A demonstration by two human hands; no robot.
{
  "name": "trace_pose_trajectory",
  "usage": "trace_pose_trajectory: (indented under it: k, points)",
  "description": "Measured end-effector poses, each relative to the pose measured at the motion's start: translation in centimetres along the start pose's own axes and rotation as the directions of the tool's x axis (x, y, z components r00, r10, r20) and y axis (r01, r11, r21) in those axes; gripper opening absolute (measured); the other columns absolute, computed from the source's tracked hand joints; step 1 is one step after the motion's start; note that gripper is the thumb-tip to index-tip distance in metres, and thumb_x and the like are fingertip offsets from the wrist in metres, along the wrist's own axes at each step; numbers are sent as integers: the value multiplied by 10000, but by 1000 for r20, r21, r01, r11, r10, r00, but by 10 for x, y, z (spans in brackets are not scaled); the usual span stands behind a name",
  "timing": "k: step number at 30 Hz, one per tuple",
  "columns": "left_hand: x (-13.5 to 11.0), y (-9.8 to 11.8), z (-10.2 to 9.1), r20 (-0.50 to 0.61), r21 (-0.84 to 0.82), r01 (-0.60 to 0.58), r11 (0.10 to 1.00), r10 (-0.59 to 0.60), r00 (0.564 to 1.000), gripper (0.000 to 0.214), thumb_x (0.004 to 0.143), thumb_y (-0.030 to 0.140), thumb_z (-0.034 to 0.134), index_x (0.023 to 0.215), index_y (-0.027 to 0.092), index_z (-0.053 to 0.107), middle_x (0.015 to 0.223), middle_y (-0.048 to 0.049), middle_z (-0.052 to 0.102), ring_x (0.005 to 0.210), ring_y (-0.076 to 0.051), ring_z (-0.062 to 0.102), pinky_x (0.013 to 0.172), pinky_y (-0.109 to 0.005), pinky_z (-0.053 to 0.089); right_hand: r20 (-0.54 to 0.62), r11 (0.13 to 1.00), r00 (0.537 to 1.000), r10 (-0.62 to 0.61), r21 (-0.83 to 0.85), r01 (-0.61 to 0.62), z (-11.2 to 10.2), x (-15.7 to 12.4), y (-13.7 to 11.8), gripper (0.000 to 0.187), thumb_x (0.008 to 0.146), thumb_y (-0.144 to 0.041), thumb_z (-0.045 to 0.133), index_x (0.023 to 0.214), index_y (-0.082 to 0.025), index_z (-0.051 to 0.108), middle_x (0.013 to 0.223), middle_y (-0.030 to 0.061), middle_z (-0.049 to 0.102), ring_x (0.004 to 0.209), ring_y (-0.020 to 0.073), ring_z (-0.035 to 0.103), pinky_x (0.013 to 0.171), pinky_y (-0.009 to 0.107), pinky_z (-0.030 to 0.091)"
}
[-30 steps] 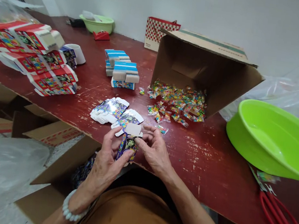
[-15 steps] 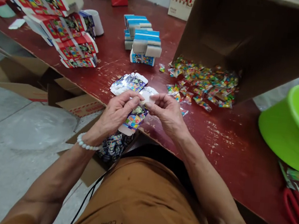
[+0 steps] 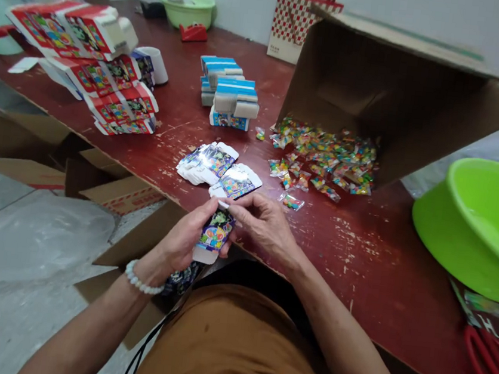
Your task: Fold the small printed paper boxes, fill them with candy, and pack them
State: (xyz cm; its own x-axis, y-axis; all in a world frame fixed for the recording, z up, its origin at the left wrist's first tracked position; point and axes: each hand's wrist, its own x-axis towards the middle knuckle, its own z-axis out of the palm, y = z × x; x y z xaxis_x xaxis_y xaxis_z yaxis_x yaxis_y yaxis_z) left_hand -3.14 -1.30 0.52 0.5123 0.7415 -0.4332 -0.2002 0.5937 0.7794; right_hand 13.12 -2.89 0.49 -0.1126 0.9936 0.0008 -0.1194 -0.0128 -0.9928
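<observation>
In the lower middle of the frame, just before the near edge of the worktop (image 3: 328, 244), the two hands work together on one small purple carton (image 3: 217, 231). The left hand (image 3: 185, 234) is closed around it: the thumb lies along its left side, and some fingertips come out from behind at the right. The right hand (image 3: 267, 222) pinches at the upper end, with thumb and forefinger meeting at the white top flap (image 3: 223, 204). How hard it presses, I cannot tell. At the lower end, a white bottom flap (image 3: 204, 256) sticks out and seems to be not yet folded in.

In my judgement, the step in hand is the folding or tucking of the top flap. The next move calls for a steady hold by the left hand and a straight push by the right thumb, so that the thin card does not bend and the flap enters the slot evenly.

Just beyond the hands, in the centre of the frame, lie a fanned pile of flat cartons (image 3: 205, 163) and, touching it, more flat cartons (image 3: 237, 181). To the right of them, small candy packets (image 3: 324, 159) spill from the mouth of a tipped cardboard box (image 3: 334, 76). One loose packet (image 3: 291, 202) lies near the right hand.
</observation>
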Motion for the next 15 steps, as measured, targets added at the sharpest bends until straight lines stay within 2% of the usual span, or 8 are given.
trace_pose_trajectory:
  k: [2,5,9,11,13,15]
  points:
    - [2,-6,3,-4,40,-45,998,45,999,502,862,628,541,992,155,646,648,-46,682,425,-135,594,411,-221,468,-8,995,998,59,76,-58,-2,1,-2,220,771,-388,759,810,-190,669,738,1,694,506,109,588,474,251,493]
    - [4,-11,5,27,109,-101,989,99,995,597,877,682,453,1052,149,657,636,-44,669,422,-125,568,417,-217,456,-28,993,997,68,102,-65,-6,2,-3,139,750,-292,761,803,-178,702,764,16,710,551,110,597,501,245,508]
    - [5,-13,0,99,187,-185,965,168,981,625,923,644,397,1339,200,543,683,-26,665,445,-119,567,437,-211,443,-60,993,998,33,119,-25,-7,1,-2,121,751,-270,755,736,-175,682,918,42,733,609,112,616,529,243,524]
    - [5,-15,-3,119,217,-206,954,184,976,656,933,637,379,1418,205,475,687,-24,655,450,-116,563,439,-207,434,2,994,1000,-2,113,1,-7,-2,-2,146,779,-287,732,724,-174,658,980,52,731,625,116,631,534,246,532]
    - [5,-16,-5,125,249,-209,946,183,975,690,936,648,350,1444,193,453,675,-23,642,437,-111,551,433,-207,429,120,995,992,-43,94,32,-9,-5,-3,162,832,-302,677,741,-175,634,1054,58,720,635,119,646,546,257,538]
    - [5,-18,-6,119,284,-205,937,178,977,710,932,660,342,1448,187,457,675,-24,638,429,-106,541,433,-208,429,181,994,977,-110,-5,112,-12,-7,-5,157,868,-274,631,745,-177,615,1082,59,718,704,133,667,624,279,547]
